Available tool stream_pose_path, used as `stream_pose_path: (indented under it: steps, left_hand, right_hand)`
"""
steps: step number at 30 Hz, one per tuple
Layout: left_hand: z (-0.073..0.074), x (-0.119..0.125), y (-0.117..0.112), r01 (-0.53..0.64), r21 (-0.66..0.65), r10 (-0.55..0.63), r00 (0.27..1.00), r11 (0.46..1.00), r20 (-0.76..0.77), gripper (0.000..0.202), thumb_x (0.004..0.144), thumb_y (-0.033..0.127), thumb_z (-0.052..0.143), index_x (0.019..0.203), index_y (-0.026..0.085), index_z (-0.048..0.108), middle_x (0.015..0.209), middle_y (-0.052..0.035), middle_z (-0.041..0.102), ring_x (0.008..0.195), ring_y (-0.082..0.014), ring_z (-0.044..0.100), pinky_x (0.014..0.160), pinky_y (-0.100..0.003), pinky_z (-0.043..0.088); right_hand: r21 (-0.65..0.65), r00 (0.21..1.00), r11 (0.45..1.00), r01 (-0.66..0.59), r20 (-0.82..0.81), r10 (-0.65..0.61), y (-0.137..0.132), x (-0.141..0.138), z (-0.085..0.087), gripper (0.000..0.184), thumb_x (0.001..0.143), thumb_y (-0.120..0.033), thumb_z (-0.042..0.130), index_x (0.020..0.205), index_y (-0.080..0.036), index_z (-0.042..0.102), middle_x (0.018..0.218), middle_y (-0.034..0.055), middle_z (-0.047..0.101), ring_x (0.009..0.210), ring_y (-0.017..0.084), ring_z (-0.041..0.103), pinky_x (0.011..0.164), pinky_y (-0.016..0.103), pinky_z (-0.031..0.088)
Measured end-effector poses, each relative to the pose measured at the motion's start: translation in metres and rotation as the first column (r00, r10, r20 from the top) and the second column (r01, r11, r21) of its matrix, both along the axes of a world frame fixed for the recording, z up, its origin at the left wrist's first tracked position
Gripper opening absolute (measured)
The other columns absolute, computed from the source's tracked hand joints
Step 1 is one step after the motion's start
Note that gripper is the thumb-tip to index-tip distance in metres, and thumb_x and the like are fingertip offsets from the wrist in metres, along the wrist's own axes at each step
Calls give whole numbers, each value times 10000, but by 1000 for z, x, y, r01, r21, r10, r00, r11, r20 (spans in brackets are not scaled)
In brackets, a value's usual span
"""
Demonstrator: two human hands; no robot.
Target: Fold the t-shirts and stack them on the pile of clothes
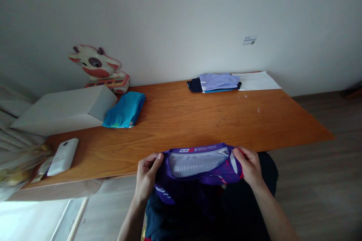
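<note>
A purple jersey [195, 180] with a round neck opening and white print hangs between my two hands, in front of the table's near edge. My left hand [148, 169] pinches it beside the left end of the neckline, thumb on top. On the other side, my right hand [249, 163] grips the right shoulder the same way. The grey mesh lining shows inside the collar. Most of the jersey's lower part falls into shadow over my lap, so its hem cannot be made out.
The wooden table [175, 116] carries a folded blue garment [126, 109], a white box [68, 109], a cow-shaped toy keyboard [98, 67] and a white device [63, 156]. Folded clothes [219, 82] and white paper [256, 81] lie against the wall.
</note>
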State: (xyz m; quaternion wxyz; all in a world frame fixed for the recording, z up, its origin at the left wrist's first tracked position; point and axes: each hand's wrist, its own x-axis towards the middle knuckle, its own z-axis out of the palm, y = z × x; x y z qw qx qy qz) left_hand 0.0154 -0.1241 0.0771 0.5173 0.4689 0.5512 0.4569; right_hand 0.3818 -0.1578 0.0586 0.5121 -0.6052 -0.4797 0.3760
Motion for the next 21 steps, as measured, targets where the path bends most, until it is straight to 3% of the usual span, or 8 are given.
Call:
stream_pose_path:
  steps: [4, 7, 10, 13, 21]
  left_hand:
    - [-30, 5, 44, 25, 114, 6, 965, 993, -264, 360, 960, 484, 664, 866, 161, 791, 824, -33, 745, 768, -192, 641, 674, -250, 459]
    - [-57, 8, 74, 48, 133, 1, 937, 990, -349, 381, 941, 506, 669, 970, 169, 842, 961, -67, 818, 898, -276, 729, 778, -311, 534]
    - [-74, 8, 85, 39, 153, 25, 918, 987, -396, 377, 943, 509, 663, 969, 180, 847, 958, -68, 827, 916, -290, 751, 789, -324, 546]
    - [-79, 8, 82, 20, 193, 60, 915, 981, -400, 354, 957, 483, 651, 955, 182, 838, 938, -53, 821, 896, -265, 748, 778, -301, 538]
    - [-75, 13, 82, -22, 189, 96, 913, 982, -395, 359, 956, 475, 645, 884, 166, 813, 839, -37, 789, 795, -217, 696, 718, -262, 495]
  right_hand:
    - [-16, 987, 995, -97, 129, 99, 46, 5, -19, 412, 977, -544, 626, 733, -213, 612, 693, 3, 578, 671, 172, 509, 602, 284, 370]
    - [-12, 971, 991, -131, 201, 131, 77, 8, -38, 445, 989, -554, 593, 707, -209, 605, 671, -2, 572, 666, 172, 512, 609, 285, 366]
    - [-35, 963, 988, -149, 220, 154, 89, 8, -54, 455, 1004, -551, 568, 704, -211, 596, 674, -3, 576, 663, 172, 515, 612, 286, 357]
    - [-53, 963, 989, -135, 226, 143, 88, 8, -61, 440, 1007, -554, 567, 731, -214, 609, 693, 2, 595, 675, 178, 524, 616, 289, 356]
    - [-57, 968, 996, -67, 238, 79, 86, 7, -66, 448, 996, -563, 584, 708, -220, 599, 655, -8, 561, 653, 175, 499, 598, 296, 330]
